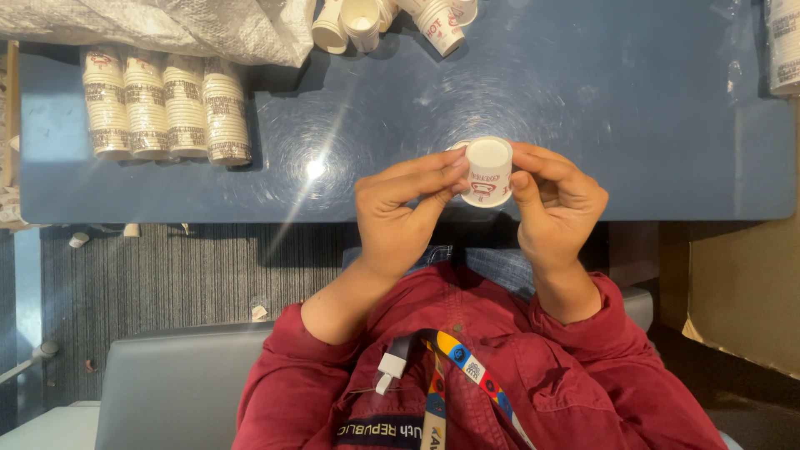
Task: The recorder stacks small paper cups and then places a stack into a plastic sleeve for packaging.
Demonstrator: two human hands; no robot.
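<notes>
Blue table (633, 108) with stacked paper cups (167, 104) (lying sideways), loose cups (392, 21), plastic wrap (167, 29).

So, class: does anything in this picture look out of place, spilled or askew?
Yes. Small bits of litter lie on the striped floor below the blue table, and loose cups lie tipped at its far edge. The held cup looks undamaged.

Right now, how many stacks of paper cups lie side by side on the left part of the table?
4. The stacks lie side by side at the table's left end, beside the plastic sheet. More may be hidden under it.
</notes>
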